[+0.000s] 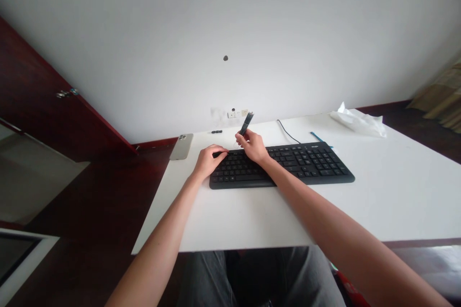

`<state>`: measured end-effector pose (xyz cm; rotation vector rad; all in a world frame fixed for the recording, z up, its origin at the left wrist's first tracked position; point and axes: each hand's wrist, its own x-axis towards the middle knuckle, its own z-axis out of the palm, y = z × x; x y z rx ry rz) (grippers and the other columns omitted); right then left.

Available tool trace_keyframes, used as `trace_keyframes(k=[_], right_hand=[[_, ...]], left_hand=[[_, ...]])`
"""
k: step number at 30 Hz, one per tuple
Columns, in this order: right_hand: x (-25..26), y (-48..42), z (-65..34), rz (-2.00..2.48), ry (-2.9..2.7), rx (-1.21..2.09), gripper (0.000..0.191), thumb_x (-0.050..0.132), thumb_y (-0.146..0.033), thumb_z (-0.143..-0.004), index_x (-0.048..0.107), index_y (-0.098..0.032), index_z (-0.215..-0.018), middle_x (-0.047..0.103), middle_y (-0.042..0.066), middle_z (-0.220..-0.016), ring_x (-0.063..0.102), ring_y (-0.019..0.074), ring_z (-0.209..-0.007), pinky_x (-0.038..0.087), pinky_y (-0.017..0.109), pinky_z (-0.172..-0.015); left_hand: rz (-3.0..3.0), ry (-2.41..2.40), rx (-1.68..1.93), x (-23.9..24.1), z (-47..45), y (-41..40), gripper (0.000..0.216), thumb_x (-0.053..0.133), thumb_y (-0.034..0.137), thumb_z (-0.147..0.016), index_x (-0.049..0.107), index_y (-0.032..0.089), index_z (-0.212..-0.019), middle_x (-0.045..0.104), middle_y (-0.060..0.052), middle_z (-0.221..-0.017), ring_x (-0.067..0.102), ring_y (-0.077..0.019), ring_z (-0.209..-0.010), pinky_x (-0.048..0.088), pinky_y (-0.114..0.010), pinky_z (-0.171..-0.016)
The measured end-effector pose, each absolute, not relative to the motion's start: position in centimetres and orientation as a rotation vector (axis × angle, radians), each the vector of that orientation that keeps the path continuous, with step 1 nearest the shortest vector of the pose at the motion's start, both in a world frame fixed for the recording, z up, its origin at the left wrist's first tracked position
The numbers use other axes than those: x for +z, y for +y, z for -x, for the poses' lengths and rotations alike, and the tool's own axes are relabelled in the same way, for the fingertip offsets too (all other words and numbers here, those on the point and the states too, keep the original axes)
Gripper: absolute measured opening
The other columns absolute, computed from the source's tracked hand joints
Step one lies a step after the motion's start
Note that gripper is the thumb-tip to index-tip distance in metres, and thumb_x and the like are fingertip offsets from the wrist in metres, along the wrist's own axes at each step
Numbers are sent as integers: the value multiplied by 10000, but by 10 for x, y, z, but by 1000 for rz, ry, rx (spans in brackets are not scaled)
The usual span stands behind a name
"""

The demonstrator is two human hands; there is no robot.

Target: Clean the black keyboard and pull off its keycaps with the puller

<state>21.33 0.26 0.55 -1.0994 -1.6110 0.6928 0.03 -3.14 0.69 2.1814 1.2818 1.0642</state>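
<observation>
A black keyboard (300, 160) lies on the white table. At its upper left corner is my left hand (209, 159), with thumb and forefinger brought together over the top row; what they pinch, if anything, is hidden. My right hand (254, 145) is closed around a dark, brush-like tool (247, 122) above the keyboard's left half. The tool's ragged top points up and to the right, and a thin wire shows faintly below the fingers. Several small black pieces, like keycaps (216, 132), lie in a row behind the keyboard.
A phone (182, 147) lies at the table's left edge. Behind the keyboard are its cable (287, 131) and a thin blue tool (316, 136). A crumpled white plastic bag (358, 121) rests at the back right. Wall sockets (237, 113) sit just above the table (389, 196).
</observation>
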Motion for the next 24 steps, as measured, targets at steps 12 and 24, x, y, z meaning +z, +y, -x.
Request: trace_keyframes(k=[12,24], right_hand=[[8,3,-214,1156,-1609,648,314,559,-476,-960,654,-187,-883,740,64,-792,673,208,-715,484,303,-709],[6,5,-215,1165,-1563,683,307,565,-475,-960,661,-191,-896,748,70,-797,688,221,-729,495,315,-722]], left_hand=[[-2138,1444,1073,11,-2,-23,139,664,327,-893,770,240,-914,778,-36,-1013,699,-197,-940,530,-324,-903],[-1964,1508,778,-5,11,64,169,718,356,-800,807,223,-854,802,-61,-943,728,-238,-940,523,-347,-907]])
